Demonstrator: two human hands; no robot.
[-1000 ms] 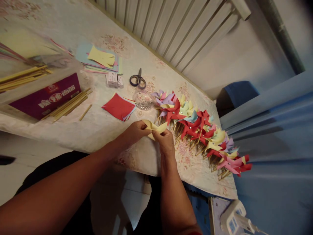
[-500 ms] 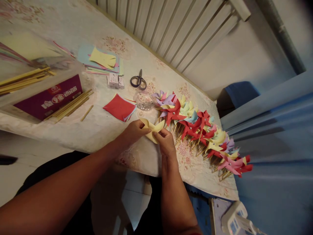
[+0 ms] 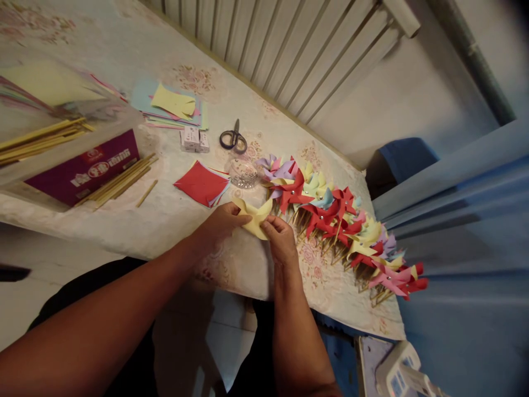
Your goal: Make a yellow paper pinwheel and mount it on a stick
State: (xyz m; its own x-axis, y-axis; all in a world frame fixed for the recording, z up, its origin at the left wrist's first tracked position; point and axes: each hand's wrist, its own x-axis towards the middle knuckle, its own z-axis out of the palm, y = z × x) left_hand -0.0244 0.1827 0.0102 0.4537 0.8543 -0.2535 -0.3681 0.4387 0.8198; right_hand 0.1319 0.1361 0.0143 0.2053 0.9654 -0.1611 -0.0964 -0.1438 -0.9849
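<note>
Between my hands, above the table's front edge, is a yellow paper pinwheel with some of its corners curled inward. My left hand pinches its left side, thumb on top. On the right side, my right hand grips the paper between thumb and fingers. Just beyond them lie a stack of red and other coloured paper squares and a clear dish of small metal pins. Finished pinwheels on sticks, in red, yellow, purple and pink, lie in a long row to the right.
Scissors, small white boxes and a pile of coloured paper lie farther back. At left stands a clear bin with sticks, beside loose wooden sticks. A radiator runs behind the table.
My right fingers have shifted slightly on the yellow paper, and its right-hand flap stands a little differently. Both hands still hold it in nearly the same place.
</note>
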